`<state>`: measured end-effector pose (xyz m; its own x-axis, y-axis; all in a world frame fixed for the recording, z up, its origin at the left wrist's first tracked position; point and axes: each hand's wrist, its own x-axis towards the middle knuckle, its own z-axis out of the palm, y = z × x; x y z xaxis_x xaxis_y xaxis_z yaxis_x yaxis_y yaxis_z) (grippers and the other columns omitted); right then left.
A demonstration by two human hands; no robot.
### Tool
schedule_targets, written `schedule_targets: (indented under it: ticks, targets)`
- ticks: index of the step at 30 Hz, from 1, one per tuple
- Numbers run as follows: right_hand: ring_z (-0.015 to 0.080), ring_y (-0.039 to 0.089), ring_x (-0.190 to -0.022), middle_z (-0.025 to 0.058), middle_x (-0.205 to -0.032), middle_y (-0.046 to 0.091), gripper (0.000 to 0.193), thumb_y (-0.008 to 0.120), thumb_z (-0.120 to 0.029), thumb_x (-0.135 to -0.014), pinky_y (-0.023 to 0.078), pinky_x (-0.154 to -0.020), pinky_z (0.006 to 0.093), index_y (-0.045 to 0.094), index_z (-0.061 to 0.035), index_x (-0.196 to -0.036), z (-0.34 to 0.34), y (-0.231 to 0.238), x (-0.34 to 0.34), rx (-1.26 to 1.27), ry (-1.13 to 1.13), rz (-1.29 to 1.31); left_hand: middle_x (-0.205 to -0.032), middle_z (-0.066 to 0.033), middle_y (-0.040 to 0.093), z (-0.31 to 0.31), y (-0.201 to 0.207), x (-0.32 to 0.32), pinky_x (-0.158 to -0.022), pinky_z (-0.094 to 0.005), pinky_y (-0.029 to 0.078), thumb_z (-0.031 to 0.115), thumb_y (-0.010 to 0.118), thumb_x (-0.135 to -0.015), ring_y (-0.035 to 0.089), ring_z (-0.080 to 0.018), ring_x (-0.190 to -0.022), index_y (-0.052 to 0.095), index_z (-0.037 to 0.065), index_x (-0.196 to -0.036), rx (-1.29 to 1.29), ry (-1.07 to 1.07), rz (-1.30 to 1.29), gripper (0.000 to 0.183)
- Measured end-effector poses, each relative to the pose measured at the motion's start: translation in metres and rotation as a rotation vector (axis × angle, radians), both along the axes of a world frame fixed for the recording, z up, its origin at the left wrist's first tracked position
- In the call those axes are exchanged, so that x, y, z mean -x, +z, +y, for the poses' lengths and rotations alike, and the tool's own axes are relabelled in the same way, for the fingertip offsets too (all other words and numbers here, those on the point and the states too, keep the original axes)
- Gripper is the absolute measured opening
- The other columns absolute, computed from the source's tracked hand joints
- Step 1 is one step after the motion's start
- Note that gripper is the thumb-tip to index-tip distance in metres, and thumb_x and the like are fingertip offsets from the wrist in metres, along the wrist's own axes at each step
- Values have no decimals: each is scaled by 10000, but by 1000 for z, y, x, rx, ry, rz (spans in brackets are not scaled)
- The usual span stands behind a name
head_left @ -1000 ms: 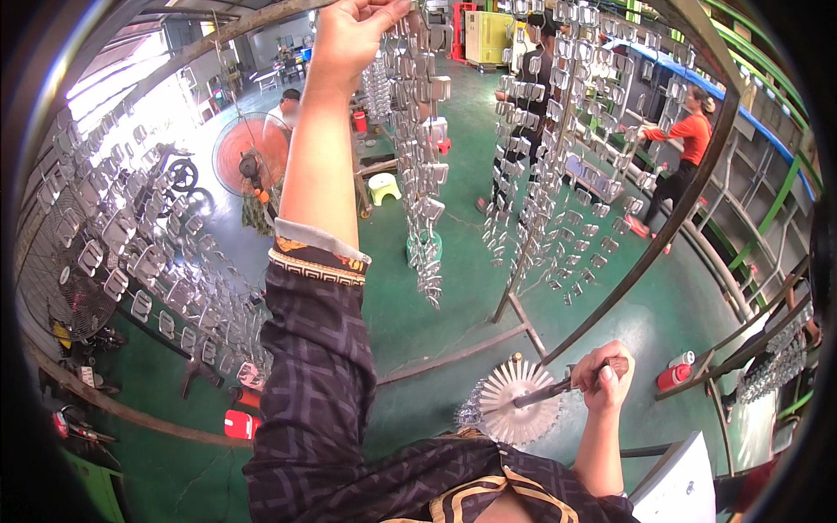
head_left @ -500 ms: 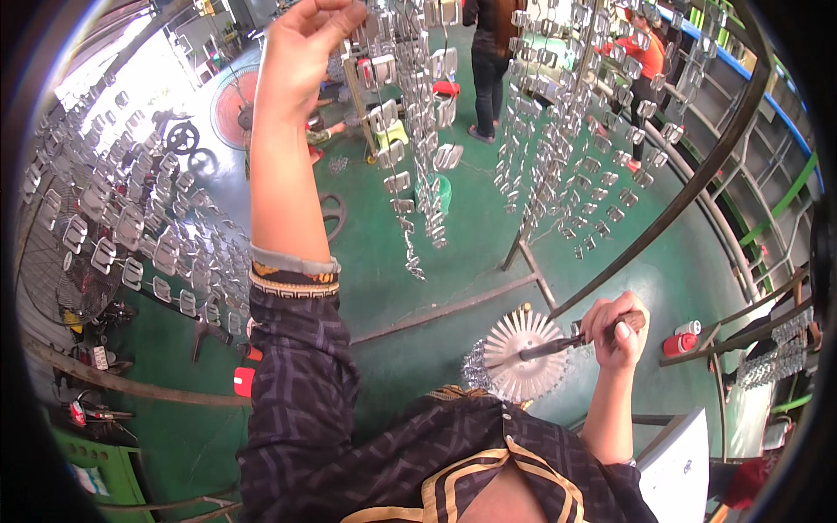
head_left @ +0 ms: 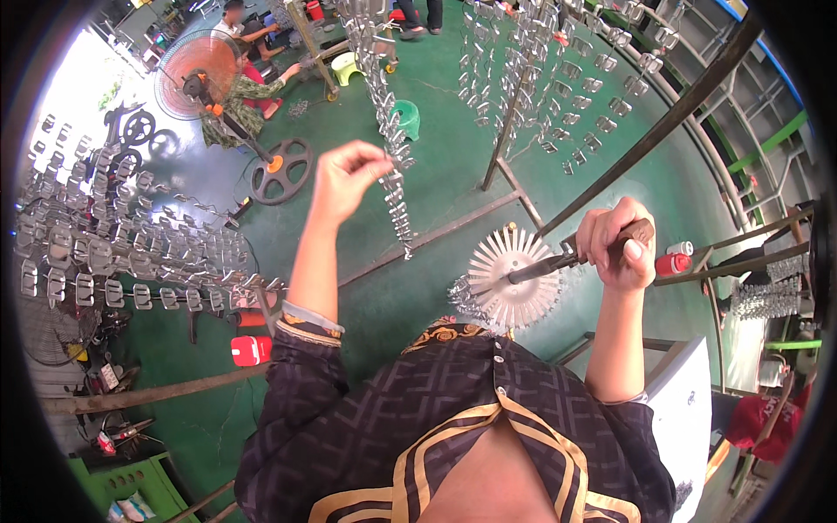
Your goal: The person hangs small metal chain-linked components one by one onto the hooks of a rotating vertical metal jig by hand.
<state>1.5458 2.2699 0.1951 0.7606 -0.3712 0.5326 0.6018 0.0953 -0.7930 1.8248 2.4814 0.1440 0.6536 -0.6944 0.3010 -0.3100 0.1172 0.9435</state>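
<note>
My left hand (head_left: pixel 349 179) is raised with thumb and fingers pinched together. Its fingertips overlap a hanging strand of shiny metal buckles (head_left: pixel 398 205); I cannot make out what, if anything, is between them. My right hand (head_left: pixel 617 244) is wrapped round the brown handle of a tool (head_left: pixel 542 268). The tool's dark shaft points left, its tip in front of a round pale disc with radial slots (head_left: pixel 514 301). The exact kind of tool does not show. A heap of small metal pieces (head_left: pixel 466 301) is seen at the disc's left edge.
More strands of metal buckles hang at left (head_left: pixel 113 253) and far right (head_left: pixel 575 105). Metal rails (head_left: pixel 418 240) cross the green floor. A large fan (head_left: pixel 196 74), a green stool (head_left: pixel 404 120) and a white stool (head_left: pixel 347 68) stand beyond. Several people are farther off.
My left hand has come down from the top of the view, along the hanging strand. My right hand, still round the tool, appears higher. The whole view has shifted.
</note>
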Motion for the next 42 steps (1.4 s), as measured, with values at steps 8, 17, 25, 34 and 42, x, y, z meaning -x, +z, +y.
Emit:
schedule_targets:
  ticks: [8,17,25,34,42]
  targets:
    - [140,386,-402,31,-432,425,294,585,-299,-766,363,-395,269,428,-59,-700,-9,-3,-2,32,20,-10,-773,-43,631,-10,-154,50,-648,-259,457,47,705,-690,561,-134,-732,664,36,-758,-153,2,-56,80]
    - [143,392,-417,34,-439,426,300,585,-305,-769,369,-404,271,424,-60,-704,-12,-2,0,34,12,-8,-777,-61,639,-28,-203,92,-665,-300,461,70,707,-685,573,-191,-746,658,40,-754,-287,-135,-240,89]
    - [144,391,-415,35,-442,429,302,588,-304,-768,371,-398,274,424,-58,-707,-13,0,3,31,4,-23,-778,-66,633,-41,-213,95,-736,-361,445,113,708,-676,554,-254,-793,650,60,-759,-340,-258,-352,114]
    - [145,398,-413,36,-446,432,299,592,-294,-769,371,-391,273,425,-52,-711,-10,-1,6,41,1,-38,-783,-69,633,-44,-216,99,-734,-366,444,114,699,-681,553,-261,-791,648,63,-763,-378,-297,-368,108]
    - [147,406,-413,37,-447,436,308,604,-295,-768,371,-390,272,427,-49,-711,-6,-4,5,40,8,-52,-790,-76,640,-45,-224,103,-742,-366,443,102,696,-677,566,-259,-788,650,68,-759,-415,-300,-353,100]
